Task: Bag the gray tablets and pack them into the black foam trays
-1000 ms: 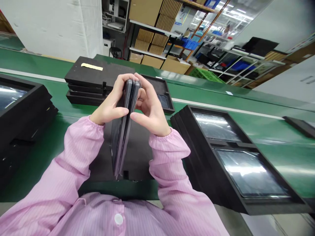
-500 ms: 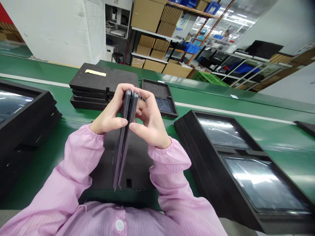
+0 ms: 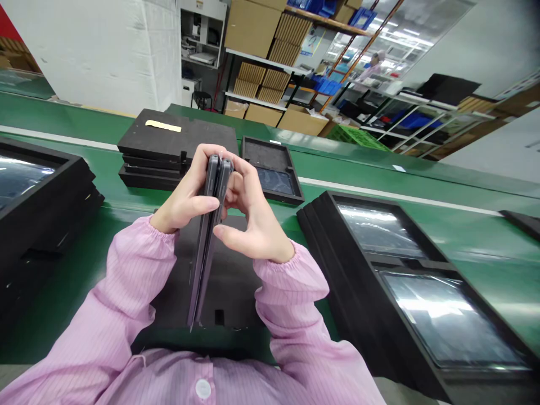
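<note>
evidently, two tablets are being handled as a pair: the left tablet (image 3: pixel 202 236) and the right tablet (image 3: pixel 212 236) are held on edge, side by side, slightly tilted, above the black board (image 3: pixel 240 281) in front of the body. by the left hand (image 3: pixel 188 194) the far end is clasped from the left, its thumb laid across the upper edges. by the right hand (image 3: pixel 253 219) the right side is cupped, with the fingers curled behind and the thumb tip set at the right tablet's edge. both hands are closed only as far as the paired thickness allows. a narrow dark gap is seen between the tablets; whether they are touching lower down cannot be told, nor whether their near ends are resting on the board.

the step in hand is judged to be a lining-up or side-by-side check of the edges. for the next move, even pressure from both hands would be called for, so that neither tablet is let slip or rubbed against the other.

to the right, a tray (image 3: pixel 388 259) is set with two glossy panels, one per compartment; behind the hands, a small tray (image 3: pixel 264 151) is seen.
</note>
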### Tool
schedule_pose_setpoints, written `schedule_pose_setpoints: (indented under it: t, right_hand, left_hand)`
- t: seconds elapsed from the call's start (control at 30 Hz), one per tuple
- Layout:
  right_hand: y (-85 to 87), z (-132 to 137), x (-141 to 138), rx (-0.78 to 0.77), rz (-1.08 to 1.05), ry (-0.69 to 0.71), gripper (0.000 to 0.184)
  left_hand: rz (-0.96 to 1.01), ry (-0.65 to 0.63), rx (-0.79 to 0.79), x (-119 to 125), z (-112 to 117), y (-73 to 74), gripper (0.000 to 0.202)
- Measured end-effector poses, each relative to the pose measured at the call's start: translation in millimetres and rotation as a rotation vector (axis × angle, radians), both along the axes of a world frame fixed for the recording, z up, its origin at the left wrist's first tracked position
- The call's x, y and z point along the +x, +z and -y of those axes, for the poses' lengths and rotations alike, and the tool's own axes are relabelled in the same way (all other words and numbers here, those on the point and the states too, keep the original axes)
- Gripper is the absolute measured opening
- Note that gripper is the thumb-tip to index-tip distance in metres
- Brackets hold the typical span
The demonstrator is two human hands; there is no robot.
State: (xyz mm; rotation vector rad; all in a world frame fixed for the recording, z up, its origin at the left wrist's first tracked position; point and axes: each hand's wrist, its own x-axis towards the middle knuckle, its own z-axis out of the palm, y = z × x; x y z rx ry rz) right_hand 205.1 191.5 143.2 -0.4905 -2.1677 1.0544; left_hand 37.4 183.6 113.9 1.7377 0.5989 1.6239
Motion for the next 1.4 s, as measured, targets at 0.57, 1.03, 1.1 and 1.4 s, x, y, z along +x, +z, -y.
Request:
schedule_pose_setpoints:
  t: [0.57,1.03,1.1,1.4]
  right_hand:
    - [0.8,0.9,1.7,-0.007,-0.038,0.009,0.077]
    - [3.0,1.6,3.0,-0.027,-0.061,0.12,0.088]
    - [4.1,-1.3,6.0,-0.043,-0.056,0.157,0.086]
    - [0.8,-8.5,7.3,-0.067,-0.126,0.19,0.078]
  left_hand:
    - [-0.031,0.06,0.034,1.7,2.9,6.7,0.049]
    - [-0.097,0.009,0.01,-4.5,1.8,3.0,0.059]
    - [-0.146,-0.032,-0.008,-7.8,2.9,5.6,0.072]
    - [-0.31,-0.123,-0.089,-19.9,14.5,23.2,0.102]
